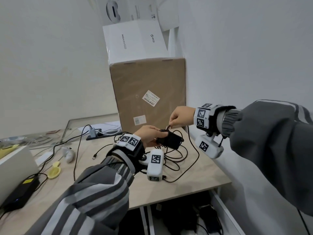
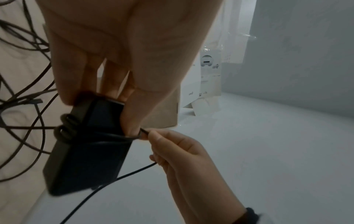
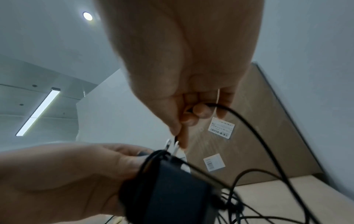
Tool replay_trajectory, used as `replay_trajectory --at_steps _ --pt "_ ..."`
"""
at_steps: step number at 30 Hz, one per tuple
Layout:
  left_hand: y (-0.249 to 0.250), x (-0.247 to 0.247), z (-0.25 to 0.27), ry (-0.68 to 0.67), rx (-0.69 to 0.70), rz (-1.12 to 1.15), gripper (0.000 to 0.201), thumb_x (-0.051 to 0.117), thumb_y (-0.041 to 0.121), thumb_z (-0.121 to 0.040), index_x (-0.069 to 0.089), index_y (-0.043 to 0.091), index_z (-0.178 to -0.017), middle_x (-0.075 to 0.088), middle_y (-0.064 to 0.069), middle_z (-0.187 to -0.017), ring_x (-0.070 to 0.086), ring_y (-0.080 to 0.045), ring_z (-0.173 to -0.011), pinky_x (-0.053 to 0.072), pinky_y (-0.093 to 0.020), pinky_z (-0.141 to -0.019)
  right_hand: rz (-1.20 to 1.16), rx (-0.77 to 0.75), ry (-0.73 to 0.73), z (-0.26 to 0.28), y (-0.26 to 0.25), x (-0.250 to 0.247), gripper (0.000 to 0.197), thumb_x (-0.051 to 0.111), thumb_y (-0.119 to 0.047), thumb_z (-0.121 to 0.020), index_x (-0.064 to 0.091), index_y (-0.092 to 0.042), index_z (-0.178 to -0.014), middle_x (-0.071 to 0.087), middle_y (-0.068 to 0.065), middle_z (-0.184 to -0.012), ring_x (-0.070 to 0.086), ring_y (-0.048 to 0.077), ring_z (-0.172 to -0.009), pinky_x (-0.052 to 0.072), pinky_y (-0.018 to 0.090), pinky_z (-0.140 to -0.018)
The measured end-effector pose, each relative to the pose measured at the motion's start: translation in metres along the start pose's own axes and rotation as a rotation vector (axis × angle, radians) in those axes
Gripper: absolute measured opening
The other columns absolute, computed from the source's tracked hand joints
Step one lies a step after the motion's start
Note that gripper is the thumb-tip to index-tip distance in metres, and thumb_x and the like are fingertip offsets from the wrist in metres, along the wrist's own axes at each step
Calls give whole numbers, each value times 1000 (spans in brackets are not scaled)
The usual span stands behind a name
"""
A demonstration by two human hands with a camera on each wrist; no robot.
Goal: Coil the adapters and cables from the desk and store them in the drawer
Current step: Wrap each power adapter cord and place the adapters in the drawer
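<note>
A black power adapter (image 1: pixel 170 139) (image 2: pixel 86 151) (image 3: pixel 168 189) hangs just above the desk, gripped by my left hand (image 1: pixel 149 134) (image 2: pixel 107 84) (image 3: pixel 76 174). A few turns of its thin black cable (image 1: pixel 191 145) (image 2: pixel 122 177) (image 3: pixel 245 121) wrap the adapter body. My right hand (image 1: pixel 179 117) (image 2: pixel 172 145) (image 3: pixel 184 115) pinches the cable right beside the adapter's metal plug prongs (image 3: pixel 172 145). The rest of the cable lies in loose loops on the desk under both hands. An open drawer (image 1: pixel 186 217) with dark adapters inside shows below the desk's front edge.
A big cardboard box (image 1: pixel 149 92) with white boxes (image 1: pixel 135 41) on top stands just behind the hands. Left on the wooden desk (image 1: pixel 194 180) are a power strip (image 1: pixel 100 134), more cables, a USB plug (image 1: pixel 94 156), a yellow object (image 1: pixel 54 172) and another black adapter (image 1: pixel 18 194).
</note>
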State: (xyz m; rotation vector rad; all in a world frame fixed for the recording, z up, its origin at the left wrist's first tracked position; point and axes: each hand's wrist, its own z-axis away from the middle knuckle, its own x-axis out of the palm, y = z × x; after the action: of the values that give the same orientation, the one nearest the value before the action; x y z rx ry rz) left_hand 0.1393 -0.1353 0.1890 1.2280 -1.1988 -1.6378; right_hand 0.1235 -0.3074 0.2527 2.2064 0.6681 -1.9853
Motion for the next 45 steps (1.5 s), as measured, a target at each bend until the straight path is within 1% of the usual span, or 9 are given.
replay_trajectory --at_steps 5,11,16,23,27,31,35,42,45 --pt "-11 7 -15 288 -7 163 25 77 13 -79 64 -1 -96 66 -16 -93 63 -25 -79 56 -34 -71 -23 1 98 -3 -11 18 25 53 -18 -92 71 -12 -108 70 3 -108 61 18 -100 41 23 -81" --pt "8 -15 -32 368 -18 636 43 66 32 -88 61 -2 -114 69 -13 -88 61 -21 -64 48 -24 -42 -359 -10 197 -1 -9 40 27 47 -16 -98 70 -11 -111 59 0 -83 47 5 -62 38 19 -63" --pt "21 -11 -5 93 166 872 24 50 24 -98 58 4 -110 62 -8 -88 54 -15 -72 49 -23 -59 -484 -36 135 3 15 42 20 54 -31 -94 72 -26 -87 58 -2 -72 50 10 -67 43 27 -73" --pt "12 -39 31 -373 86 -25 11 55 7 -93 61 8 -102 65 1 -72 59 -5 -57 41 -15 -50 -170 -18 -151 0 20 21 26 76 -32 -75 63 -27 -53 53 -11 -54 44 0 -51 36 19 -58" --pt "1 -49 11 -152 -78 -472 28 70 25 -85 69 1 -99 61 -14 -85 53 -23 -76 39 -27 -58 -106 -19 -78 -8 9 -1 23 69 -36 -84 63 -26 -64 54 -18 -48 47 -7 -48 32 8 -52" --pt "-14 -41 -11 117 -139 -455 34 73 35 -80 63 5 -92 58 -9 -78 54 -23 -68 35 -25 -54 -70 -93 -10 -16 -6 5 16 59 -24 -92 70 -15 -83 60 -15 -69 51 -10 -60 33 5 -58" --pt "-17 -27 -19 354 -115 -690 38 65 40 -86 67 5 -101 62 -4 -79 53 -14 -56 37 -23 -47 -70 -47 28 -21 -12 30 22 53 -21 -94 72 -11 -97 69 4 -102 59 18 -90 43 29 -81" --pt "-18 -29 -39 609 -54 -46 43 64 38 -85 68 1 -108 70 -16 -97 62 -28 -80 51 -31 -73 -238 -11 82 -17 -15 57 30 45 -16 -98 65 -12 -120 63 5 -125 55 19 -114 36 23 -87" --pt "-14 -31 -43 583 -41 448 34 60 31 -93 63 1 -109 66 -14 -90 57 -20 -67 51 -18 -50 -353 -29 103 -13 -10 73 31 42 -16 -99 63 -14 -123 68 6 -111 61 18 -103 40 22 -83"
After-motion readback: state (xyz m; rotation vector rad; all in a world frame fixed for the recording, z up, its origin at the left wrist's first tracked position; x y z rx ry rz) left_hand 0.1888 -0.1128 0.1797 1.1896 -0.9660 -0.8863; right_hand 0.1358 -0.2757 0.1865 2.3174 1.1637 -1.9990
